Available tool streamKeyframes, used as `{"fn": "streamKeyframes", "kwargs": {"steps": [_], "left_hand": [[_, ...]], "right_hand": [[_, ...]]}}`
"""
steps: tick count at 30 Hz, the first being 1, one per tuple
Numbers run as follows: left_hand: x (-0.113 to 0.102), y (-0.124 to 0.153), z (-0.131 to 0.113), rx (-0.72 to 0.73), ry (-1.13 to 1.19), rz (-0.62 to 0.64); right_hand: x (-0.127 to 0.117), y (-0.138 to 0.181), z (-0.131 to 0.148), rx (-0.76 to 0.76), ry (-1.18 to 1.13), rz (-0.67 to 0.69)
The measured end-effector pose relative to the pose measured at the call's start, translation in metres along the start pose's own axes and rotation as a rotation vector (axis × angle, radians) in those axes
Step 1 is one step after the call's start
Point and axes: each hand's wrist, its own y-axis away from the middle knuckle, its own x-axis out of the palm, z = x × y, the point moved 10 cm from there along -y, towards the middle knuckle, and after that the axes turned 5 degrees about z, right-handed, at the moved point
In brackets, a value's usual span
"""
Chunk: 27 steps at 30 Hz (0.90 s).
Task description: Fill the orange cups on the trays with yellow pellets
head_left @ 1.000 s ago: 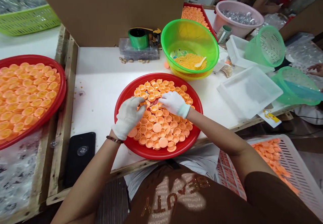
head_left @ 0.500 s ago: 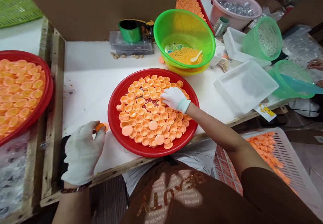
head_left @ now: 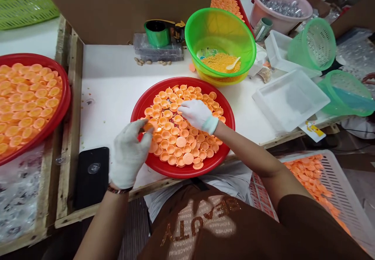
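Currently, watching remotely, I find a flat black phone [head_left: 90,191] on the white desk [head_left: 99,72], then my left white-gloved hand [head_left: 126,156], fingers nearly closed, pinching a round orange plastic cap [head_left: 149,127] by the left edge of a round red plastic tray [head_left: 181,173]. Over the orange caps [head_left: 181,141] inside, my right white-gloved hand [head_left: 195,114] curls its fingers; whether they grip one, I cannot tell.
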Motion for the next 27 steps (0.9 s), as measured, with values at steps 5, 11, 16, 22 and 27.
{"fn": "streamKeyframes", "kwargs": {"steps": [5,11,16,22,27], "left_hand": [[0.061,-0.009,-0.068,0.1,0.186,0.091],[0.112,0.018,-0.099,0.169,0.354,0.277],[0.115,0.002,-0.106,0.395,0.028,0.315],[0.137,-0.023,-0.094,0.478,-0.417,0.417],[0.111,-0.028,-0.081,0.395,-0.434,0.253]], "right_hand": [[-0.014,0.034,-0.008,0.153,-0.533,0.004],[0.012,0.095,-0.028,0.367,-0.648,0.058],[0.002,0.116,-0.058,0.494,-0.621,-0.04],[-0.003,0.06,-0.056,0.435,-0.441,-0.064],[-0.002,0.044,-0.061,0.367,-0.285,-0.04]]}}
